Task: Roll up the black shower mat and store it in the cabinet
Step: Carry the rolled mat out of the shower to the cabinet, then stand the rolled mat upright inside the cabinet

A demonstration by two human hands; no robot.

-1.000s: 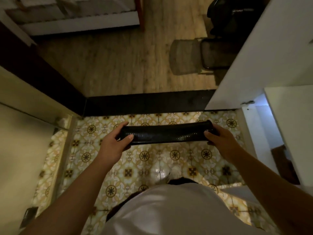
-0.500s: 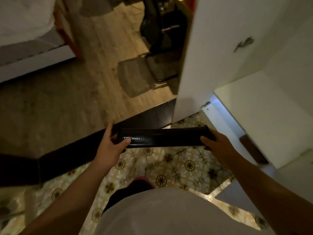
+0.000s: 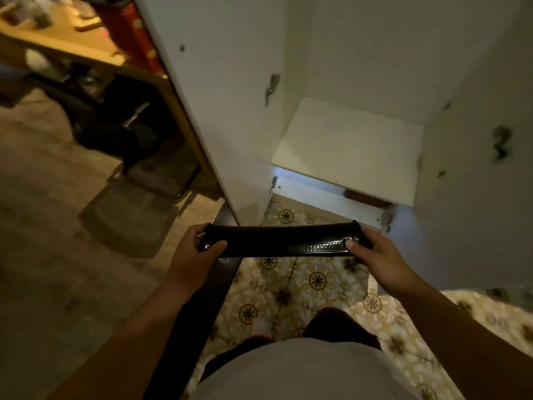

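Note:
The black shower mat (image 3: 277,241) is rolled into a tight tube and held level in front of me. My left hand (image 3: 193,252) grips its left end and my right hand (image 3: 375,255) grips its right end. Straight ahead stands the white cabinet, both doors swung open, with a bare white shelf (image 3: 349,148) inside. The roll hangs in the air just short of the cabinet's lower front edge, below the shelf's level.
The cabinet's left door (image 3: 225,111) stands open just beyond my left hand; its right door (image 3: 476,174) is open beside my right hand. A brown object (image 3: 366,199) lies under the shelf. A desk (image 3: 86,53), dark chair and floor mat (image 3: 135,215) are at left. Patterned tiles lie underfoot.
The view has swung right, bringing the open cabinet straight ahead. Both hands have carried the rolled mat closer to its opening; the grip is unchanged.

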